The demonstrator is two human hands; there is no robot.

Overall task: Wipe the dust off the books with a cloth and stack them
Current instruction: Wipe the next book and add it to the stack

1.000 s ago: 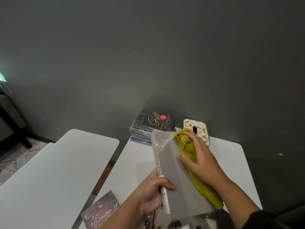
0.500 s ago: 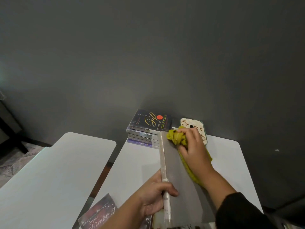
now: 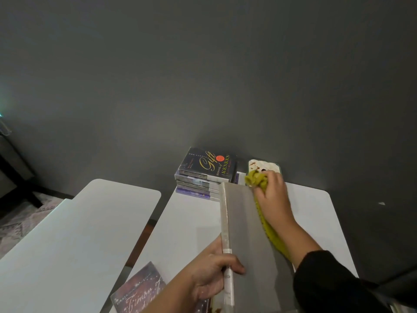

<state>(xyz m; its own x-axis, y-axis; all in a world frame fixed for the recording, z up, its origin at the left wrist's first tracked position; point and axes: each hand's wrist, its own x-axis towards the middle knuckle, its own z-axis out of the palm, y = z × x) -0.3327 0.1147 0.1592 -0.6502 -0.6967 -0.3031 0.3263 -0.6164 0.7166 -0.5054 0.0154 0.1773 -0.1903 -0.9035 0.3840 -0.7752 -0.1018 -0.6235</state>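
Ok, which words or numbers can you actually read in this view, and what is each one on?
"THE LITTLE Gift BOOK of KENKEN": cover of the top book on the stack.
"Timon of": cover of the dark book at the table's near edge; the rest is cut off.
Spine label on the grey book: digits, too blurred to read.
Stack spines: too small to read.

**One head-worn view, angled forward and down**

A single wide-angle camera sits on the person's head, facing the grey wall (image 3: pixel 203 75) at 12 o'clock and tilted down over the table (image 3: pixel 187 222). It is close: both forearms enter from 6 o'clock and fill the lower edge. A second white surface (image 3: pixel 79 233) lies toward 9 o'clock. No other view shares the scene.
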